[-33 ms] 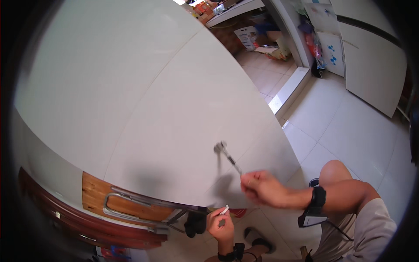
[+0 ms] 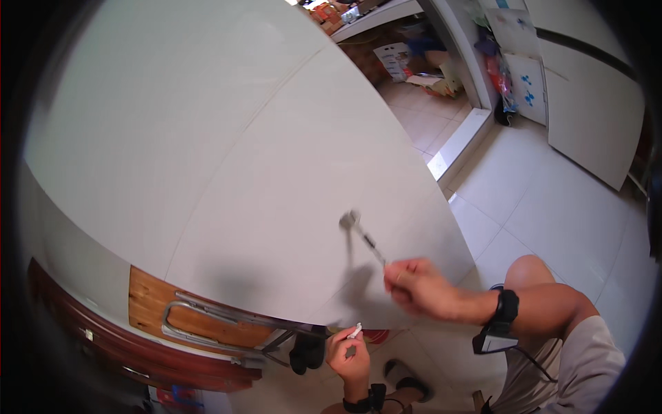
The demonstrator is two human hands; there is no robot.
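My right hand (image 2: 420,286) is closed around the end of a thin metal rod (image 2: 369,241) with a rounded metal head and a dark band partway along. The head is close to a large pale panelled surface (image 2: 227,138), and a shadow falls beside it. I cannot tell whether it touches. Lower down, near the surface's bottom edge, my left hand (image 2: 348,359) is closed on a small white stick-like piece (image 2: 355,331) that pokes out between thumb and fingers. Both wrists carry black bands.
At lower left stand a wooden board (image 2: 148,300), a metal tubular frame (image 2: 172,321) and dark red furniture (image 2: 138,352). A doorway with a white sill (image 2: 458,145) opens at upper right. Beyond it lie boxes (image 2: 393,61). A white cabinet (image 2: 593,103) stands far right.
My right hand has moved slightly upward with the rod, whose head is also a little higher. My left hand has stayed in place.
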